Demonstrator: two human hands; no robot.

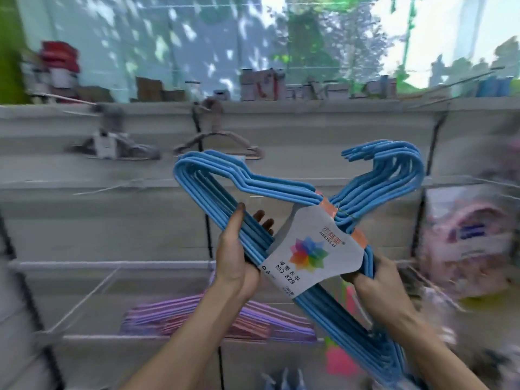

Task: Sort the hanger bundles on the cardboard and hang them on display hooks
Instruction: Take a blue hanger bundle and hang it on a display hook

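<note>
I hold a bundle of blue hangers (pixel 253 184) up in front of a slatted display wall, tilted with its hooks pointing up and right. A white paper label (pixel 306 249) with a coloured flower wraps its middle. My left hand (pixel 239 257) grips the bundle's long bars just left of the label, thumb on the front and fingers behind. At the label's lower right edge my right hand (pixel 374 280) grips the bars. A grey hanger bundle (pixel 112 144) and a brownish one (pixel 222 142) hang on display hooks on the wall above.
A purple and pink hanger pile (pixel 213 319) lies in a white wire basket (pixel 84 294) low on the wall. Pink packaged goods (pixel 467 240) hang at right. Boxes and bottles line the top shelf (pixel 267 101). Black upright rails (pixel 422 220) run down the wall.
</note>
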